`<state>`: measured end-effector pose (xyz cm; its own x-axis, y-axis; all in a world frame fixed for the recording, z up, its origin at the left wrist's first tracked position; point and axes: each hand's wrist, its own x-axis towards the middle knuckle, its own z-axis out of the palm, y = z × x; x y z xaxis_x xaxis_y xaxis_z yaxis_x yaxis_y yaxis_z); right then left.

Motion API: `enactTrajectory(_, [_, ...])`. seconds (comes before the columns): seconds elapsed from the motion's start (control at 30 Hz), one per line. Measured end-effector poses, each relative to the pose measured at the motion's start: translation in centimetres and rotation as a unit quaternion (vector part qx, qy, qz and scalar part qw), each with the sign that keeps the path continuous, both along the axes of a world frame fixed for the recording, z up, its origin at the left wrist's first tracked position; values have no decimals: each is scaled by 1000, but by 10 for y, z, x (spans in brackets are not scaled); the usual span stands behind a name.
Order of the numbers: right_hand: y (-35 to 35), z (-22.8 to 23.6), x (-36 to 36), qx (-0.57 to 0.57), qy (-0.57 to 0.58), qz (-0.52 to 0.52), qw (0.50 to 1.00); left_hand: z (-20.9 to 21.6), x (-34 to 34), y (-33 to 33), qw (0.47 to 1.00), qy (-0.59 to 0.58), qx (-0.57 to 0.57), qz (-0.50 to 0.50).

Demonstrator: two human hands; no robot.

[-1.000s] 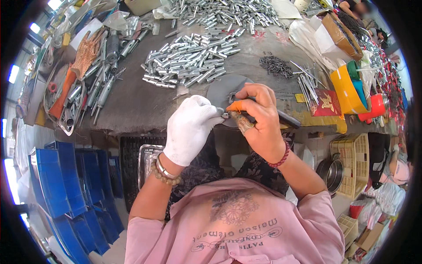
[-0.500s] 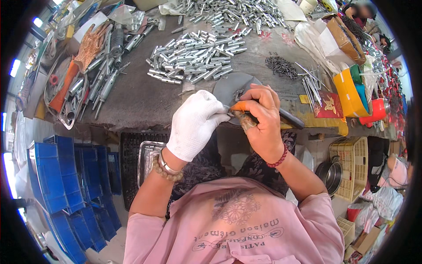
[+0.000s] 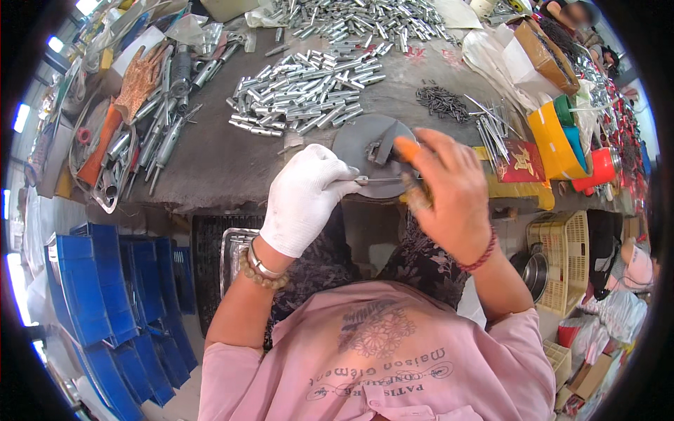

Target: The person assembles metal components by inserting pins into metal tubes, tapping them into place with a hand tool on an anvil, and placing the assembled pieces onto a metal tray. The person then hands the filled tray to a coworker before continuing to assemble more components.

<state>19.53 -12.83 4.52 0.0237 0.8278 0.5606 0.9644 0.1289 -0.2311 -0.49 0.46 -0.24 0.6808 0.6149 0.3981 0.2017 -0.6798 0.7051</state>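
Note:
My left hand (image 3: 302, 203), in a white knitted glove, pinches a small silvery metal piece (image 3: 361, 180) between thumb and forefinger. From this piece a thin metal rod (image 3: 385, 179) runs right, into the curled fingers of my bare right hand (image 3: 453, 193). Those fingers are smeared by motion, and their grip on the rod is partly hidden. Orange covers one fingertip, and a worn wrap is around the thumb. Just beyond both hands lies a grey round plate (image 3: 345, 144), with a dark metal fixture (image 3: 381, 149) on it.
Beyond the plate lies a heap of silvery metal tubes (image 3: 302, 91), with a larger pile (image 3: 372, 17) behind. Small dark pins (image 3: 444, 103) and thin rods (image 3: 493, 137) lie at right, near a yellow container (image 3: 558, 140). Tools (image 3: 165, 133) crowd the left; blue bins (image 3: 91, 281) stand below.
My right hand has moved right, away from my left fingertips, and a thin rod now shows between the hands. My left hand stays nearly in place, still pinching.

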Motion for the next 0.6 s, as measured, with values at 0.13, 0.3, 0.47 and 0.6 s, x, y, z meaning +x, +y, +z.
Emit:
enactTrajectory(0.13, [-10, -7, 36, -113, -21, -56, 992, 3, 2, 2, 1000, -6, -10, -19])
enactTrajectory(0.3, [-21, -9, 25, -23, 121, 18, 992, 5, 0, 4, 999, 8, 1, -33])
enactTrajectory(0.47, [-32, -7, 12, 62, 83, 26, 994, 3, -1, 3, 1000, -2, 7, -28])
enactTrajectory(0.6, [-25, -19, 19, -20, 62, 37, 997, 4, -1, 4, 999, 22, 11, -26])
